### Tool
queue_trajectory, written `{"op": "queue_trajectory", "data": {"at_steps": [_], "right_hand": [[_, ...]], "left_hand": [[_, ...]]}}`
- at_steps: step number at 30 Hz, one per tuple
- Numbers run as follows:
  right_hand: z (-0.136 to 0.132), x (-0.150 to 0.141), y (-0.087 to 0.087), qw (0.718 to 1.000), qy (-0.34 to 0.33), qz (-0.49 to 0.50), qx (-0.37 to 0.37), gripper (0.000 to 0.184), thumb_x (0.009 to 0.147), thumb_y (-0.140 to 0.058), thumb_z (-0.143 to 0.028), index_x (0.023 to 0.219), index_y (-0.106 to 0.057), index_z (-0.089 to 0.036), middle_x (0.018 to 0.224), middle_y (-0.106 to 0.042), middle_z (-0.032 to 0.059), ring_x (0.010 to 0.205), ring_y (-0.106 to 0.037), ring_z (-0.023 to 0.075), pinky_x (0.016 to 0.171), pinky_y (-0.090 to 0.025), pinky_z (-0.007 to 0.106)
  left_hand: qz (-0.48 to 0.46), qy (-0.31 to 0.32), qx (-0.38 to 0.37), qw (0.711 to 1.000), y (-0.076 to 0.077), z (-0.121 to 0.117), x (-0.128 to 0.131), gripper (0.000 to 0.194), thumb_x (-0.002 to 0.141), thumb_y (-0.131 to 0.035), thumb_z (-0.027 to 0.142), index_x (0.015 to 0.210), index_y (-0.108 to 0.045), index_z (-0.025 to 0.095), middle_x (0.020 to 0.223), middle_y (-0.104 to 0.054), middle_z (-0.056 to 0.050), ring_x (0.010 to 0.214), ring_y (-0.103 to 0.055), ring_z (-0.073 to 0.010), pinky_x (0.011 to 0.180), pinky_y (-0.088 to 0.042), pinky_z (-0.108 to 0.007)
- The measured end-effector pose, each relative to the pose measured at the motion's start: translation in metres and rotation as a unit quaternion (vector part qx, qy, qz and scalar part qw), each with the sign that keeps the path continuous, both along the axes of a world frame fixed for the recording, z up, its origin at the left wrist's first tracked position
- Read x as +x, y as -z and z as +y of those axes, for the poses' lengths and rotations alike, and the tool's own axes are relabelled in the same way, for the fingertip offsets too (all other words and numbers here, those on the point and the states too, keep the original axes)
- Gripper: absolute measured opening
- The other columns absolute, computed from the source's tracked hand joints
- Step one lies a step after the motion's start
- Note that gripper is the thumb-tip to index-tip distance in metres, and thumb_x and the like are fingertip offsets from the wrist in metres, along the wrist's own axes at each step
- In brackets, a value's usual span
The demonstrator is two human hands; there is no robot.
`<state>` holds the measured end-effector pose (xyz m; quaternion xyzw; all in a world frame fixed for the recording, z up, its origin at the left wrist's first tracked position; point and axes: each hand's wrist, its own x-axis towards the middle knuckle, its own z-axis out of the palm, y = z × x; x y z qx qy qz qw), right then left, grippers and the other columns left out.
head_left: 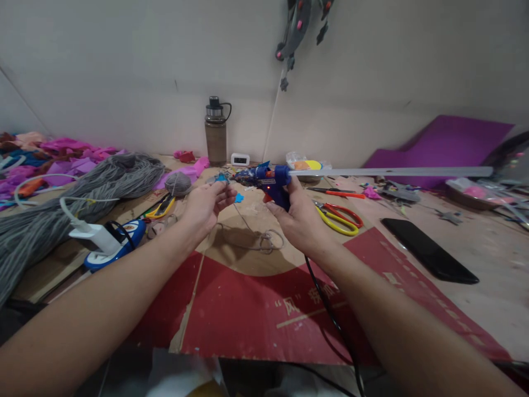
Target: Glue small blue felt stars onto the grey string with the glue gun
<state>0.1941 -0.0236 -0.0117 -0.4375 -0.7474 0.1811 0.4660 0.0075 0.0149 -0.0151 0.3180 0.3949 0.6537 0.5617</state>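
Observation:
My right hand (300, 212) is wrapped round the handle of a blue hot glue gun (268, 177), which points left. A long pale glue stick (392, 172) juts out of its back end. Close to the nozzle, my left hand (210, 201) pinches a small blue felt piece (221, 177); its exact shape is partly hidden by the fingers. Another blue felt piece (239, 197) hangs or lies just right of these fingers. Below both hands, a loop of grey yarn (266, 241) rests on the cardboard (243, 309).
Left are a grey yarn hank (119, 182), a yarn ball (178, 183), a yellow cutter (161, 208) and a blue power strip (113, 256). A bottle (216, 138) stands behind. Scissors (341, 218), a phone (427, 249) and purple felt (430, 151) lie right. The gun's black cord (330, 314) runs over the front edge.

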Motion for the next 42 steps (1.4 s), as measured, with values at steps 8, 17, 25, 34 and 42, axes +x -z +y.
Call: {"op": "queue_trajectory", "data": {"at_steps": [8, 17, 25, 34, 42], "right_hand": [[-0.003, -0.002, -0.002, 1.000, 0.002, -0.012, 0.001, 0.043, 0.084, -0.055, -0.019, 0.127, -0.049, -0.022, 0.112, -0.065, 0.0110, 0.114, -0.057, 0.0298, 0.100, -0.045, 0.050], [-0.006, -0.004, -0.002, 0.999, 0.025, -0.038, -0.009, 0.036, 0.085, -0.054, -0.020, 0.120, -0.053, -0.022, 0.105, -0.065, 0.0115, 0.099, -0.062, 0.0298, 0.093, -0.048, 0.053], [-0.001, 0.001, -0.003, 1.000, 0.026, -0.010, 0.007, 0.035, 0.083, -0.055, -0.019, 0.118, -0.052, -0.022, 0.102, -0.066, 0.0106, 0.094, -0.063, 0.0278, 0.090, -0.050, 0.052], [0.046, 0.024, 0.024, 0.944, 0.080, 0.069, -0.312, 0.010, 0.080, -0.060, -0.018, 0.085, -0.052, -0.019, 0.064, -0.056, -0.0006, 0.051, -0.054, 0.0130, 0.048, -0.047, 0.027], [0.034, 0.028, 0.011, 0.948, 0.245, -0.199, -0.044, 0.019, 0.086, -0.057, -0.032, 0.075, -0.054, -0.018, 0.094, -0.063, 0.0176, 0.099, -0.060, 0.0300, 0.089, -0.045, 0.044]], "left_hand": [[0.011, 0.015, 0.018, 1.000, 0.005, 0.001, -0.001, 0.009, 0.079, -0.062, 0.009, 0.071, -0.062, 0.012, 0.068, -0.066, -0.004, 0.057, -0.064, -0.0101, 0.058, -0.055, -0.021], [0.017, 0.007, 0.013, 1.000, 0.001, -0.001, 0.001, 0.011, 0.080, -0.060, 0.007, 0.070, -0.062, 0.011, 0.066, -0.066, -0.005, 0.056, -0.063, -0.0101, 0.057, -0.054, -0.021], [0.017, -0.008, 0.007, 1.000, 0.000, -0.001, -0.001, 0.008, 0.079, -0.060, 0.007, 0.072, -0.060, 0.011, 0.067, -0.065, -0.004, 0.058, -0.064, -0.0105, 0.059, -0.054, -0.022], [0.055, 0.042, 0.021, 0.997, 0.003, -0.006, 0.001, 0.006, 0.080, -0.061, 0.013, 0.075, -0.062, 0.011, 0.071, -0.065, -0.004, 0.061, -0.064, -0.0108, 0.057, -0.052, -0.021], [0.198, 0.006, 0.122, 0.972, 0.006, -0.015, 0.011, 0.012, 0.072, -0.071, 0.025, 0.077, -0.067, 0.015, 0.079, -0.066, -0.003, 0.072, -0.059, -0.0131, 0.060, -0.045, -0.023]]}}
